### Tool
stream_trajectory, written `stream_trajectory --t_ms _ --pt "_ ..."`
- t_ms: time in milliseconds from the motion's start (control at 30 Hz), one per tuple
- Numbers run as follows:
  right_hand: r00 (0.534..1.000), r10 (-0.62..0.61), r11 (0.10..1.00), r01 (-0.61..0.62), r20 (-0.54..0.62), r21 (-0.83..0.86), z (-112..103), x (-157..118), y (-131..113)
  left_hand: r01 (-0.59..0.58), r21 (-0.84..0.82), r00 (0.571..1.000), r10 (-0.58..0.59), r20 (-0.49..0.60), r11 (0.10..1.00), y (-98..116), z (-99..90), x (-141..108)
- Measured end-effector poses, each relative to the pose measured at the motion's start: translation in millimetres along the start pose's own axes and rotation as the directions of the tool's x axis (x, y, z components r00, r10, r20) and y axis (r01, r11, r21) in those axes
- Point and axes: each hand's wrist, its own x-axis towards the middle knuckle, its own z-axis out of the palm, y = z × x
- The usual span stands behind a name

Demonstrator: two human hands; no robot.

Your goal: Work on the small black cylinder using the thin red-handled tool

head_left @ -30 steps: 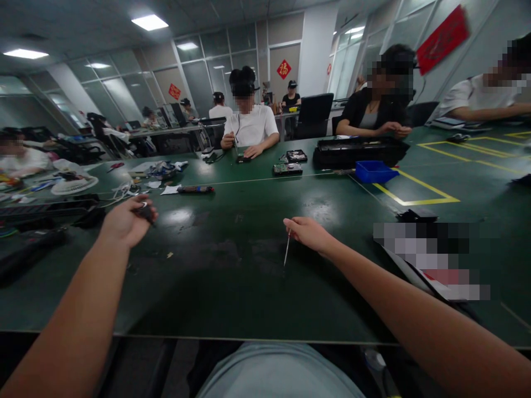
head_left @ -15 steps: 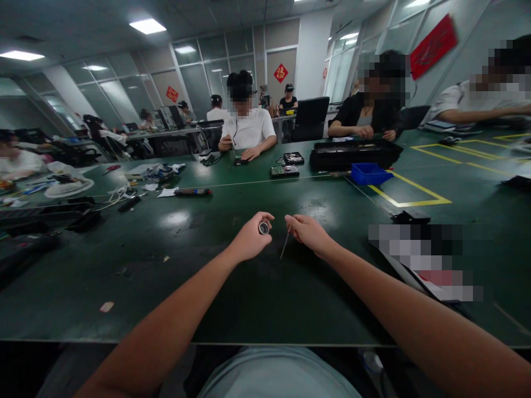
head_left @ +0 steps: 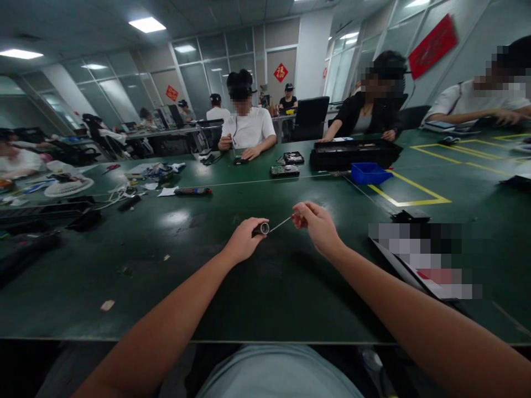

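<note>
A short dark cylinder with a round, metal-rimmed open end facing right is gripped in my left hand. My right hand pinches a thin metal rod between thumb and fingers. The rod slants down to the left, and its lower tip is close beside the cylinder's rim; whether they touch I cannot tell. Both hands are above the green table.
Beyond my hands lie a pen-shaped tool, a circuit board, a black tray and a blue bin. Papers are at the right. Clutter covers the left side. People sit across the table.
My right hand has moved slightly right and up, and the rod has swung from steep to slanting toward the cylinder. My left hand has shifted a little left, showing more of the cylinder's side.
</note>
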Motion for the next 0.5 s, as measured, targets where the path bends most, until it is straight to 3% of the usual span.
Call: stream_trajectory --t_ms 133,500 --pt "0.999 -0.012 0.998 0.010 0.037 0.057 1.1 -1.2 -0.9 0.026 -0.022 0.998 -0.027 -0.054 0.999 -1.3 -0.4 0.0" --pt "0.995 -0.084 0.995 0.087 0.060 -0.054 0.7 -3.8 0.3 0.031 -0.045 0.998 -0.034 -0.061 0.998 0.2 -2.0 -0.3"
